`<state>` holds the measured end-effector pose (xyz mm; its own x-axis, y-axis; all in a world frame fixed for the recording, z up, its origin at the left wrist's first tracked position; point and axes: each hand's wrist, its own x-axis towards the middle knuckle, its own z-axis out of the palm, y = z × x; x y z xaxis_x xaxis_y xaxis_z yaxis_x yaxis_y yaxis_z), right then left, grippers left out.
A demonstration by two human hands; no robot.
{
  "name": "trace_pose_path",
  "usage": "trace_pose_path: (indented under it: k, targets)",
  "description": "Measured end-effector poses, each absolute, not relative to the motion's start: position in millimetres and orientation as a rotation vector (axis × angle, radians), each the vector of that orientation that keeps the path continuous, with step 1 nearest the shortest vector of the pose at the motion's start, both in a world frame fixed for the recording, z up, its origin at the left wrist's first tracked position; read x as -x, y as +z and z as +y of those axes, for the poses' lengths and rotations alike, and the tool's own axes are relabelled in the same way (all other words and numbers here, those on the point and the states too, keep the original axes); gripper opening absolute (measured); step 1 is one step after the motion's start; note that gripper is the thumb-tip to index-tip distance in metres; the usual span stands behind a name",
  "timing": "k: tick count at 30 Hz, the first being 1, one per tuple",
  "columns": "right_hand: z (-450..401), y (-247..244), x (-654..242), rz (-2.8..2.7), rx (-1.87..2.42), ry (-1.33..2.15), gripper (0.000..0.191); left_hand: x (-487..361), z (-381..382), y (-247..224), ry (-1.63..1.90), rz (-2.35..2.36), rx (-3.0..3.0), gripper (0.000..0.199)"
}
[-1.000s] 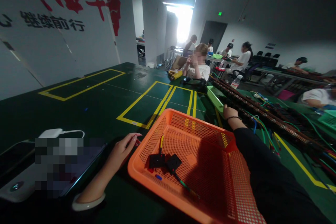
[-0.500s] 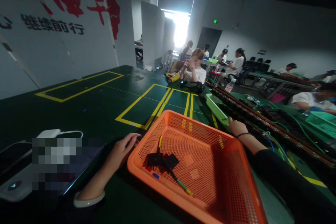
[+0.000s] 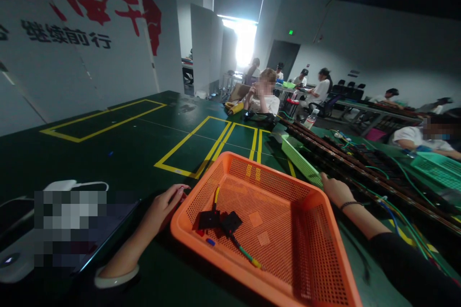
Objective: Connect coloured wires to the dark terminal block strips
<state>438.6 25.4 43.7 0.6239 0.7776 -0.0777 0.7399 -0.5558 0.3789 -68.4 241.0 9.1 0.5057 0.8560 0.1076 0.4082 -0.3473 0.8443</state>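
An orange mesh basket [image 3: 293, 182] stands on the green table in front of me. Inside lie two flat black pieces [image 3: 230, 223] with short yellow and green-yellow leads, and small red and blue bits [image 3: 211, 242]. My left hand [image 3: 163, 206] rests beside the basket's left rim, fingers loosely extended; something small and red shows by the fingertips, too unclear to name. Beyond the far right corner, my right hand [image 3: 336, 191] is closed on the near end of a light green basket [image 3: 300, 158]; its fingertips are partly hidden.
Long brown bars [image 3: 345, 163] and coloured wires [image 3: 399, 220] lie at the right. A phone-like device [image 3: 108, 235] and a white device with a cable [image 3: 59, 185] are at the left. A person [image 3: 264, 98] sits across the table; a bottle [image 3: 311, 119] stands further right.
My right hand has shifted right and nearer to me, and the light green basket's near end has come with it. My left hand stays beside the orange basket. The view has turned slightly.
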Motion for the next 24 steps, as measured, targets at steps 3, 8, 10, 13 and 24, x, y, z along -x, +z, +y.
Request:
trace_pose_path:
  k: [3, 8, 10, 13, 24]
  targets:
    - [19, 44, -435, 1.212, -2.468, 0.147, 0.034, 68, 243, 7, 0.717, 1.043, -1.942, 0.041]
    - [4, 42, -430, 1.205, -2.462, 0.151, 0.037, 67, 245, 5, 0.735, 1.038, -1.949, 0.042]
    - [-4, 42, -429, 1.208, -2.455, 0.151, 0.039, 66, 245, 4, 0.734, 1.040, -1.957, 0.042]
    - [-15, 41, -428, 1.228, -2.427, 0.147, 0.040, 67, 246, 4, 0.716, 1.053, -1.971, 0.042]
    - [-63, 29, -446, 1.362, -2.305, 0.233, 0.038, 67, 244, 8, 0.687, 1.069, -1.964, 0.045]
